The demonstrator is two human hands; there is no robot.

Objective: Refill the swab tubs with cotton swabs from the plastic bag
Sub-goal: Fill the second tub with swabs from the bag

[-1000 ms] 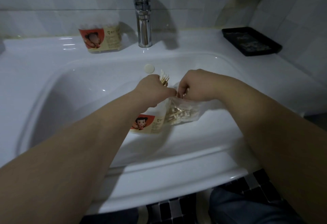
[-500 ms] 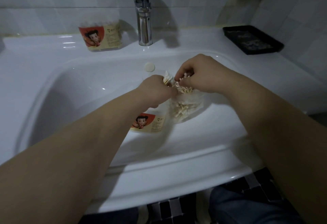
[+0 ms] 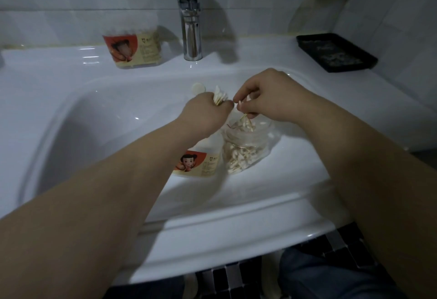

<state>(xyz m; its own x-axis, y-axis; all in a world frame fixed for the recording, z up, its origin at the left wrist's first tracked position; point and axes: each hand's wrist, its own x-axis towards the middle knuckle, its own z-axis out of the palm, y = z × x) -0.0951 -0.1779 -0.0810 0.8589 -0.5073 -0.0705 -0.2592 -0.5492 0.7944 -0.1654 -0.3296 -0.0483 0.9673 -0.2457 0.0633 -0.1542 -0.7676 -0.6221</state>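
Observation:
A clear plastic bag of cotton swabs lies in the white sink basin. Beside it on the left stands a swab tub with a cartoon label, partly hidden by my left forearm. My left hand grips a bunch of cotton swabs whose white tips stick up from the fist. My right hand hovers above the bag's mouth and pinches a few swabs. A second swab tub stands on the sink ledge at the back left.
A chrome tap rises at the back centre. A round overflow cap sits on the basin's back wall. A black tray lies on the ledge at the back right. Tiled walls close in behind and on the right.
My right hand has come up out of the bag with a few swabs and moved toward my left hand, which keeps its bunch. The bag has sagged open.

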